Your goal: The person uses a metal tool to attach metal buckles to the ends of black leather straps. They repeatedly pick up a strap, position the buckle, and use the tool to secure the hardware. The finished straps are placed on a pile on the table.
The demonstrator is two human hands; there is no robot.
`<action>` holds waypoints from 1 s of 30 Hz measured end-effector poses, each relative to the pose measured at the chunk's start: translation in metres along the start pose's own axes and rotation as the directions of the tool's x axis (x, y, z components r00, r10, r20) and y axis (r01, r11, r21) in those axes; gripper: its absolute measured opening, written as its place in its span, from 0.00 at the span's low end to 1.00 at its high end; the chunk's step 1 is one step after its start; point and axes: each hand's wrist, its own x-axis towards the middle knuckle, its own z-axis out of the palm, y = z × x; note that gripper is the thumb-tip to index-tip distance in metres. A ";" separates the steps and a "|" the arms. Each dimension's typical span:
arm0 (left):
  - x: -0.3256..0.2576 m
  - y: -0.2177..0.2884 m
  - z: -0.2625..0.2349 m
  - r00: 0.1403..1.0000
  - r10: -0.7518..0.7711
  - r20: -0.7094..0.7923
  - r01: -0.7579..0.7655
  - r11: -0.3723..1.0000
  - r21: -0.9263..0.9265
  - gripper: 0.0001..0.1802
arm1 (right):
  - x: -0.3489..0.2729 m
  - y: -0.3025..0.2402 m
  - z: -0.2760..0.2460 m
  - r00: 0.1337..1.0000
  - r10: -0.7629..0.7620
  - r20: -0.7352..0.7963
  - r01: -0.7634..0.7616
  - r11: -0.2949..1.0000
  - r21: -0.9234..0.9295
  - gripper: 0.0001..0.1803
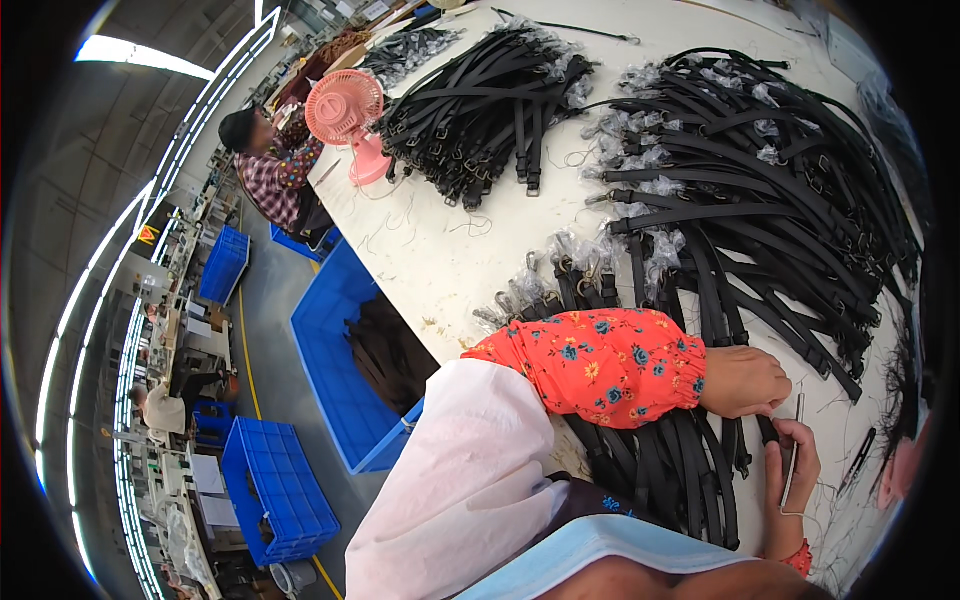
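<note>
Glaring ceiling lights (140, 54), edges bowed, distance perhaps soft

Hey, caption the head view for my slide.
Left hand and right hand close together among black straps heaped on a white table, pink fan beyond.

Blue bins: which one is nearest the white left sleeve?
The large blue bin beside the table, with dark brown strips inside; its corner meets the sleeve in the picture. The others sit farther off.
</note>
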 end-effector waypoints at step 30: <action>-0.002 0.002 0.000 0.999 -0.047 0.015 0.047 0.998 -0.031 0.10 | -0.007 0.011 0.002 0.999 0.050 0.014 -0.050 0.999 0.017 0.13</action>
